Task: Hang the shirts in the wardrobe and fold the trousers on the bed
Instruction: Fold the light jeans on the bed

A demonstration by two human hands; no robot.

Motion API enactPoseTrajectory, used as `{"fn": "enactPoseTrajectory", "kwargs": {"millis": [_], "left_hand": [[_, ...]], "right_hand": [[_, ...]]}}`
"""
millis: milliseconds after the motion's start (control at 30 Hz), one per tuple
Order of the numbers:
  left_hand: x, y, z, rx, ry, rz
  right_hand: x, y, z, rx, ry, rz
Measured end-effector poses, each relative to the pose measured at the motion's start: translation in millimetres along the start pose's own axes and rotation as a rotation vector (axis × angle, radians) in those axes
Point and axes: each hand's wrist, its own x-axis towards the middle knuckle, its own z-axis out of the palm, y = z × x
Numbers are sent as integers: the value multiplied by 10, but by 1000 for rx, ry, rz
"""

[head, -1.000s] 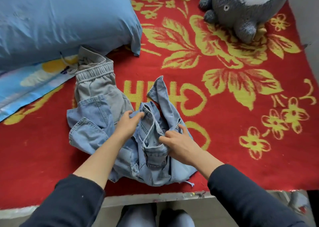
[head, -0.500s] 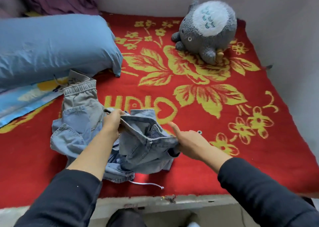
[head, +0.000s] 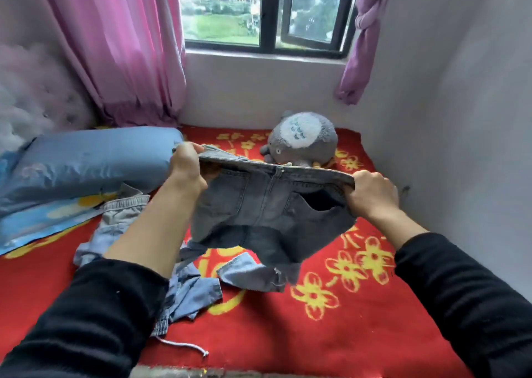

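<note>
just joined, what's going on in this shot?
A person holds a pair of grey jeans up over the red blanket. The left hand and right hand each grip an end of the waistband. The legs hang down toward the blanket, and the jeans are not folded yet. More light-blue clothes lie crumpled on the blanket near a blue pillow, and a plush toy sits behind.

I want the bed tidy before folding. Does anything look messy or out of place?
Yes. While the left hand and right hand hold up the jeans, other trousers lie crumpled on the red blanket, a drawstring trailing loose near the front edge.
</note>
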Motion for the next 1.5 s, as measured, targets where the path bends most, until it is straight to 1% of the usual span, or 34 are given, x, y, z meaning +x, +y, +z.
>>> {"fn": "enactPoseTrajectory", "kwargs": {"millis": [67,133,200,233,267,300,333,400,433,533,633,733,833,900,967,1033,1133,1233,1300,1400,1500], "left_hand": [[-193,225,189,2,-179,-64],[-351,415,370,-77,-309,-57],[-463,531,534,-255,-450,-11],[-505,568,606,-342,-531,23],[-523,592,659,-395,-614,69],[-531,608,699,-409,-680,124],[-517,616,724,-416,-733,161],[-381,609,750,-415,-785,170],[-272,584,764,-394,-788,157],[54,430,857,-172,-717,87],[396,274,1074,88,-661,5],[785,255,1444,191,-647,-14],[1128,267,1861,179,-618,53],[1316,258,2097,164,-596,84],[1442,256,2292,140,-593,95],[1529,318,2471,82,-616,124],[1576,514,2710,-111,-665,210],[1519,646,2828,-224,-665,291],[1452,634,2820,-267,-638,307],[1224,455,2669,-272,-576,313],[925,47,2386,-276,-528,266]], "right_hand": [[-19,154,-196,184,51,107],[-53,217,-444,422,115,177],[-4,191,-671,746,198,217],[42,158,-771,953,226,237],[95,129,-870,1155,245,253],[145,110,-959,1308,278,258],[213,114,-1005,1378,325,259],[355,164,-1033,1403,406,231],[411,188,-1032,1393,404,220],[667,302,-873,1300,299,238],[1079,476,-623,1246,235,322],[1626,653,-441,1179,186,378],[2231,762,-364,1219,145,386],[2528,755,-405,1230,148,345],[2764,780,-429,1181,153,296],[2986,818,-488,1127,193,217],[3315,925,-615,1084,313,107],[3280,869,-913,1096,381,45],[3170,889,-1000,1155,402,-38],[2920,988,-895,1187,394,-98],[2578,1214,-568,1213,365,-132]]}}
